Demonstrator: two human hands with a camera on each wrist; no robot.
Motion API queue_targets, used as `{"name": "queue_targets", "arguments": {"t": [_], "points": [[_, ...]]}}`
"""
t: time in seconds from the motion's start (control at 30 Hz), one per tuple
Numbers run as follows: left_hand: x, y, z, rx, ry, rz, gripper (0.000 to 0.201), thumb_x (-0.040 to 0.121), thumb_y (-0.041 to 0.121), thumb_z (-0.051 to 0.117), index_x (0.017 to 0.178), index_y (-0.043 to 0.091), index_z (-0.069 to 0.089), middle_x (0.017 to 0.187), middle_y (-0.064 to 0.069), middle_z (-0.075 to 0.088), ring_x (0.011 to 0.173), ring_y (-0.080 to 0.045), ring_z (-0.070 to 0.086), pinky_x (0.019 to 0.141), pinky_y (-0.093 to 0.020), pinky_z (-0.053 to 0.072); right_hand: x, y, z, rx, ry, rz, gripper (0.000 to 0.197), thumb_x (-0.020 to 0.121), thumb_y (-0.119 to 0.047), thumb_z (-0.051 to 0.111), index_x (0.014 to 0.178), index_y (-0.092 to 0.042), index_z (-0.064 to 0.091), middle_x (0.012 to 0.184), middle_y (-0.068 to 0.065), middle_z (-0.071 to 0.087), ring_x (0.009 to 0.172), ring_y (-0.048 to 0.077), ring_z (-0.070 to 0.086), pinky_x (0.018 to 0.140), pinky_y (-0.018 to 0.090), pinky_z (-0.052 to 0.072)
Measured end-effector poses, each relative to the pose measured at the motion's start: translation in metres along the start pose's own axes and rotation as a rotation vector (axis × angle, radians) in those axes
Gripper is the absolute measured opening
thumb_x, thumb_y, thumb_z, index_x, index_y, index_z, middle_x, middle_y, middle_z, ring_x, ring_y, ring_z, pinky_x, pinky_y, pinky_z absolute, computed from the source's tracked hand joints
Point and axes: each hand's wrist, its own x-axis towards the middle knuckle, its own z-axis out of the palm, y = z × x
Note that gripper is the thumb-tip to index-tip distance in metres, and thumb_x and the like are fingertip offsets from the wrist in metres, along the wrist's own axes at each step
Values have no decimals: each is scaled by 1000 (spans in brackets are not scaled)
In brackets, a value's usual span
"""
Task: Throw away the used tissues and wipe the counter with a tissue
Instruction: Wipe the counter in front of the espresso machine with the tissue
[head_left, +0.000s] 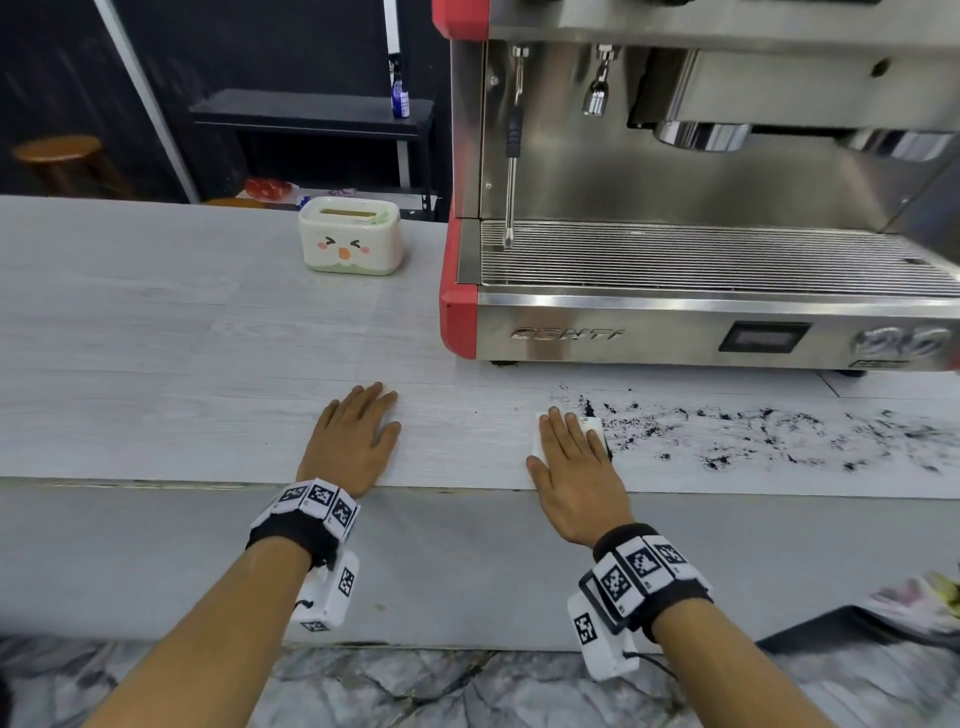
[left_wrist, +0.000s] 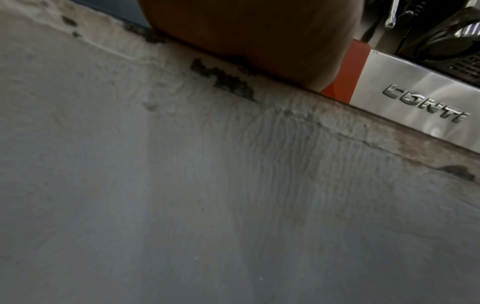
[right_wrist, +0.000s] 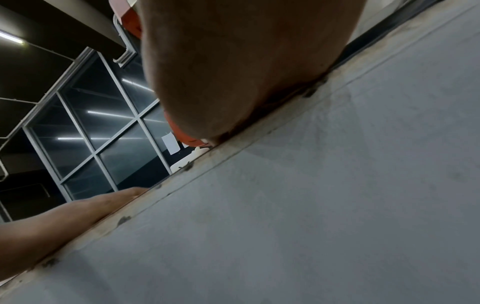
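My right hand (head_left: 569, 447) lies flat with straight fingers on a folded white tissue (head_left: 592, 427), pressing it onto the pale wood-grain counter (head_left: 208, 364). Dark coffee grounds (head_left: 753, 436) are scattered over the counter just right of the tissue, reaching to the right edge of the head view. My left hand (head_left: 358, 431) rests flat and open on the counter further left, holding nothing. A white tissue box (head_left: 350, 236) with a cartoon face stands at the back of the counter. Both wrist views show only the heel of each palm at the counter's front edge; the fingers are hidden.
A steel and red espresso machine (head_left: 701, 208) fills the back right of the counter, its steam wand (head_left: 511, 156) hanging over the drip tray. A dark bin edge with crumpled tissue (head_left: 919, 603) shows at lower right. Beyond the counter stand a black shelf (head_left: 311, 111) and a wooden stool (head_left: 57, 150).
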Motion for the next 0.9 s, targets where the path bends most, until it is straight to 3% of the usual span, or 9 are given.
{"name": "queue_targets", "arguments": {"t": [0.13, 0.27, 0.5, 0.7, 0.8, 0.9], "points": [[3, 5, -1, -69, 29, -21, 48, 96, 34, 39, 143, 23, 35, 155, 0, 26, 145, -19, 17, 118, -38, 10, 1, 5, -6, 79, 29, 56, 73, 90, -48, -1, 153, -12, -2, 162, 2, -6, 149, 17, -9, 120, 34, -6], [8, 18, 1, -129, 57, 13, 50, 94, 34, 44, 142, 20, 36, 154, -3, 29, 144, -22, 19, 119, -40, 13, 14, -33, -5, 185, 77, -46, 68, 93, -45, 6, 152, -14, -4, 161, -1, -10, 148, 15, -12, 120, 32, -8], [17, 33, 12, -77, 41, 48, 51, 92, 32, 35, 142, 20, 36, 153, -3, 30, 143, -22, 23, 117, -42, 17, 49, -93, 15, 106, 38, -155, 77, 85, -48, -7, 153, -14, 2, 162, 1, -4, 149, 22, -8, 120, 40, -7], [16, 34, 15, -42, 46, 40, 51, 95, 32, 30, 144, 19, 32, 155, -2, 27, 144, -21, 20, 120, -38, 11, 60, -88, 17, 38, 15, -132, 77, 83, -49, -9, 153, -21, 6, 162, 3, -2, 149, 22, -6, 119, 42, -10], [15, 35, 14, -35, 45, 40, 57, 90, 36, 25, 144, 19, 33, 155, -2, 27, 144, -21, 20, 120, -38, 12, 63, -72, 10, 31, -2, -68, 60, 99, -42, 9, 153, -18, 3, 162, 1, -5, 149, 19, -8, 120, 42, -7], [15, 35, 14, -33, 42, 32, 51, 96, 32, 30, 145, 19, 32, 155, -1, 26, 145, -19, 18, 120, -37, 10, 61, -50, 4, 23, -5, 0, 58, 102, -39, 16, 153, -17, 0, 162, 0, -6, 149, 18, -8, 121, 40, -7]]}}
